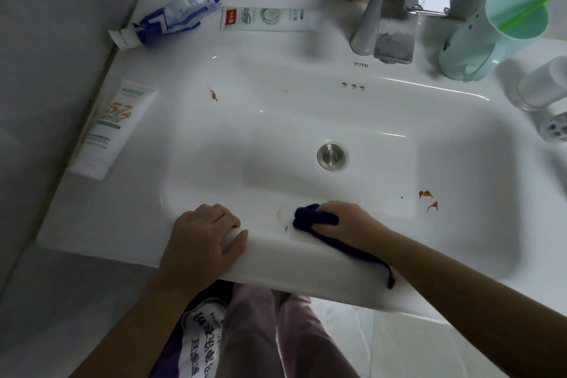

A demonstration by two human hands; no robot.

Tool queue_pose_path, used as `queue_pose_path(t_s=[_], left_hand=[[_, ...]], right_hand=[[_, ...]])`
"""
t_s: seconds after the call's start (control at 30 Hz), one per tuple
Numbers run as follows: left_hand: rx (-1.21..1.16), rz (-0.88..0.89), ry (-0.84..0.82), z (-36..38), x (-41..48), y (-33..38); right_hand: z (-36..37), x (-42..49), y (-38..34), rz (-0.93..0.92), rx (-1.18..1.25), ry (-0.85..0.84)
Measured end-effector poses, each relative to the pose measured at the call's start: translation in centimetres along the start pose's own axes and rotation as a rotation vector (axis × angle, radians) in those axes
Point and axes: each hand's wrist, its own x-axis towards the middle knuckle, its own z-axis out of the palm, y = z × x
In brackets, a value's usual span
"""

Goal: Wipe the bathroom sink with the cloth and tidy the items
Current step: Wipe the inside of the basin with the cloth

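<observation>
Two hands, mine, work at the front of a white bathroom sink (306, 261). My left hand (202, 239) grips the front rim, fingers curled over its inner edge. My right hand (349, 221) clutches a bunched dark blue cloth (313, 218) and presses it on the basin's near slope, just beside a faint brownish ring. The cloth's tail trails back over the rim under my forearm. Orange smears (428, 198) mark the slope to the right.

The metal drain plug (331, 156) sits mid-basin. On the ledge lie an orange-printed tube (113, 129) at left, and a crumpled blue toothpaste tube (175, 17) and a flat white toothpaste tube (267, 19) at the back. Right of the faucet (395, 9) stands a pale green cup (491, 37).
</observation>
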Motion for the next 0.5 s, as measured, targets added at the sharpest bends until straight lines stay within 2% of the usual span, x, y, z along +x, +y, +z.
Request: queue_pose_path(t_s=[0.1, 0.17, 0.23, 0.37, 0.43, 0.5], left_hand=[[-0.007, -0.008, 0.0, -0.1, 0.0, 0.1], [-0.017, -0.014, 0.01, -0.1, 0.0, 0.1], [-0.012, -0.014, 0.017, -0.1, -0.1, 0.1], [-0.022, -0.031, 0.012, -0.1, -0.1, 0.2], [-0.043, -0.033, 0.007, -0.2, -0.2, 0.2], [-0.06, -0.037, 0.009, -0.3, -0.3, 0.1]], right_hand=[[-1.0, -1.0, 2.9, 0.149, -0.109, 0.151], [-0.2, 1.1, 2.1, 0.153, -0.149, 0.236], [1.6, 4.0, -0.8, 0.052, -0.127, 0.185], [2.4, 3.8, -5.7, -0.117, 0.003, -0.087], [1.2, 1.8, -4.2, -0.081, 0.058, -0.119], [0.1, 0.2, -2.0, 0.023, 0.03, -0.046]])
